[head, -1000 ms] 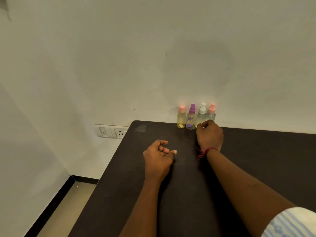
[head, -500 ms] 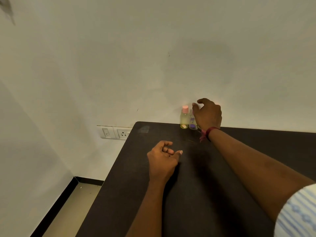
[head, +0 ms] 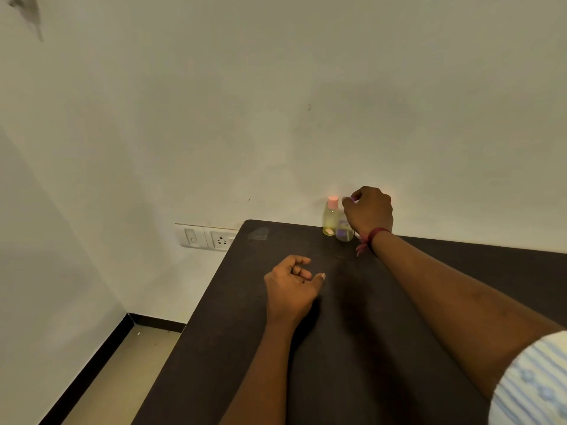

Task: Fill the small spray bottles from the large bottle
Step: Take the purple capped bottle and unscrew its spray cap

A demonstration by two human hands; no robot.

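Dark laminate of the table is being crossed by both forearms. Nearest the person, the left hand is being rested on the tabletop, its fingers loosely curled with nothing in them. It is lying well short of the bottles, nearer the person than the working grip and to its left. Further out, the right hand, a red thread tied at its wrist, is being held over the purple-capped spray bottle. Its fingers and thumb are being curled down round the cap, with a sliver of purple showing between them. The bottle is standing upright on the table, its long axis running straight down from the grip, so its body is lying directly below the fingers. A lift is therefore being judged to call for a pull straight up along that axis, by the right hand, which is by far the nearer. Just left of the grip, touching or almost touching the gripped bottle, the pink-capped spray bottle is standing with yellowish liquid in it. A sideways drag is being judged likely to topple it. Anything right of the grip is being hidden by the hand. Beyond the grip, the wall is closing off the far side. No large bottle is being shown.
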